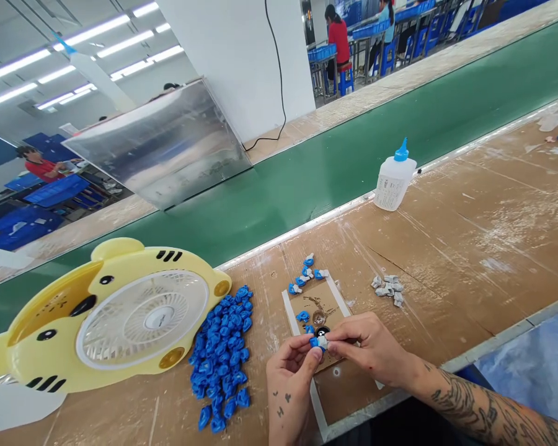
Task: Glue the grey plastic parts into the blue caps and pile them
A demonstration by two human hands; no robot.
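Note:
Between the thumb and fingers of my left hand [291, 378] is a small blue plastic part [313, 342]. My right hand [374, 347] pinches a small pale grey piece [323, 342] against it, and the two touch. Just behind my fingertips sits a small black round item [323, 332], partly covered. Beyond it, a clear round dish [320, 318] rests on a cardboard sheet [307, 302] edged with white tape. Two loose blue parts [302, 316] lie near the dish. At the sheet's far edge are several blue parts with grey pieces attached [307, 272].
A heap of blue parts [223, 347] lies left, beside a yellow animal-faced fan [134, 257]. Several grey pieces [389, 287] are piled to the right. A blue-capped bottle [393, 183] stands near the green conveyor belt [325, 167]. Other people sit at far benches.

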